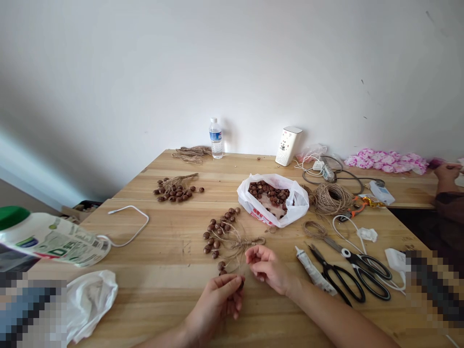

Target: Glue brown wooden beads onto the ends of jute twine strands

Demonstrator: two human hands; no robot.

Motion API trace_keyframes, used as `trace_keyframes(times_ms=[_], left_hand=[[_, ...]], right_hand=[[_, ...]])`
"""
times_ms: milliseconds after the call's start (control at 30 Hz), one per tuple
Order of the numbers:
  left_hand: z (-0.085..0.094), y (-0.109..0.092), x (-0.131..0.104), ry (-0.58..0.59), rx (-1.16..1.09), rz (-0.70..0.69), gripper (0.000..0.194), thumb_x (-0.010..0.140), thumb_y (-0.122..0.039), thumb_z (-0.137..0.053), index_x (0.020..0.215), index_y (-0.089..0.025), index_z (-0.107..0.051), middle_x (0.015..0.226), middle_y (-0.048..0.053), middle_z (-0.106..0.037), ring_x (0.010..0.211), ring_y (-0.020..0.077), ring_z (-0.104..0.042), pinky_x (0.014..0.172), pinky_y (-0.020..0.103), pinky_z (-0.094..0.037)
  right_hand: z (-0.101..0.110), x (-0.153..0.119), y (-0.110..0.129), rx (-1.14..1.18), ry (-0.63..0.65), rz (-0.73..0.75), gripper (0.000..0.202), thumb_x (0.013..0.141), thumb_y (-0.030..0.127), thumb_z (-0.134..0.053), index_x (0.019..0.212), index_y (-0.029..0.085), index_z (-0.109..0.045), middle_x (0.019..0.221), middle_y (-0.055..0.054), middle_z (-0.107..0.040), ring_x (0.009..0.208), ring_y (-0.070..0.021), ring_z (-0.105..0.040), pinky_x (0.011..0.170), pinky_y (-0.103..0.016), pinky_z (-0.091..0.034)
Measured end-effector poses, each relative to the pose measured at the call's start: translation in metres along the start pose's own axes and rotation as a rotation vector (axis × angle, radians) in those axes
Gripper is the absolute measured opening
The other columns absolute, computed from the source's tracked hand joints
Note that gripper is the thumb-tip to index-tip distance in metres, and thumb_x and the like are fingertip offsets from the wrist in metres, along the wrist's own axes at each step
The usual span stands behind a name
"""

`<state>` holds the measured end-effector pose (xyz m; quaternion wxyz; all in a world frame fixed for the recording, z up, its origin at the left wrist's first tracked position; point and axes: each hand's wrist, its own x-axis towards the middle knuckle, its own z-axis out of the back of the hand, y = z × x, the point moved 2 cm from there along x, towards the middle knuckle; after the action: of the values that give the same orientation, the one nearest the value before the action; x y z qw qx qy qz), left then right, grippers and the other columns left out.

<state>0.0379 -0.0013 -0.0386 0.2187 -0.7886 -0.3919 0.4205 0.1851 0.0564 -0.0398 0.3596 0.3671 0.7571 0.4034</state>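
My left hand is closed, with a round brown nut between thumb and fingers. Just right of it, my right hand has its fingers curled together; whatever they may hold is too small to make out. Beyond both hands lies a bunch of brown nuts tied on thin twine strands. Its strands gather into a bound twine stem, close to my right fingertips. A second bunch of nuts on twine lies farther back to the left.
A white plastic bag of loose nuts stands behind the bunch. Right are a twine coil, pliers, black-handled scissors, a tube. A white bottle lies left. Another person's hand shows far right.
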Motion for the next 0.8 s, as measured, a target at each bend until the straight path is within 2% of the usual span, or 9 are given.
trace_keyframes(times_ms=[433,533,700,800], left_hand=[[0.0015,0.0014,0.0012,-0.002,0.005,0.003,0.024,0.072,-0.033,-0.066,0.078,-0.010,-0.063,0.057,0.001,-0.058,0.042,0.0077,-0.050,0.038,0.019,-0.039],[-0.0002,0.0001,0.0005,-0.006,0.006,0.006,0.025,0.072,-0.033,-0.067,0.078,-0.010,-0.063,0.057,0.001,-0.058,0.041,0.0075,-0.049,0.037,0.018,-0.039],[-0.0009,-0.0005,0.0003,-0.005,0.000,0.004,0.025,0.071,-0.033,-0.067,0.078,-0.010,-0.063,0.057,0.001,-0.058,0.042,0.0077,-0.050,0.037,0.018,-0.039],[0.0006,0.0008,0.0011,-0.007,-0.002,0.002,0.025,0.071,-0.033,-0.068,0.077,-0.010,-0.063,0.057,0.001,-0.058,0.042,0.0077,-0.050,0.037,0.018,-0.039]], right_hand=[[0.0006,0.0011,-0.0021,-0.046,-0.065,-0.003,0.019,0.067,0.024,-0.063,0.083,0.016,-0.055,0.076,0.003,-0.057,0.033,0.0000,-0.033,0.029,-0.015,-0.018],[-0.0015,-0.0005,0.0006,-0.030,-0.061,-0.028,0.018,0.070,0.027,-0.062,0.083,0.015,-0.055,0.069,0.004,-0.056,0.032,-0.0003,-0.030,0.029,-0.015,-0.016],[-0.0033,-0.0018,0.0038,-0.011,-0.062,-0.036,0.017,0.070,0.027,-0.060,0.082,0.015,-0.056,0.074,0.002,-0.058,0.033,-0.0008,-0.033,0.028,-0.016,-0.017],[-0.0037,-0.0020,0.0048,0.010,-0.040,-0.043,0.015,0.069,0.021,-0.059,0.082,0.015,-0.057,0.073,0.002,-0.057,0.037,-0.0013,-0.034,0.031,-0.015,-0.018]])
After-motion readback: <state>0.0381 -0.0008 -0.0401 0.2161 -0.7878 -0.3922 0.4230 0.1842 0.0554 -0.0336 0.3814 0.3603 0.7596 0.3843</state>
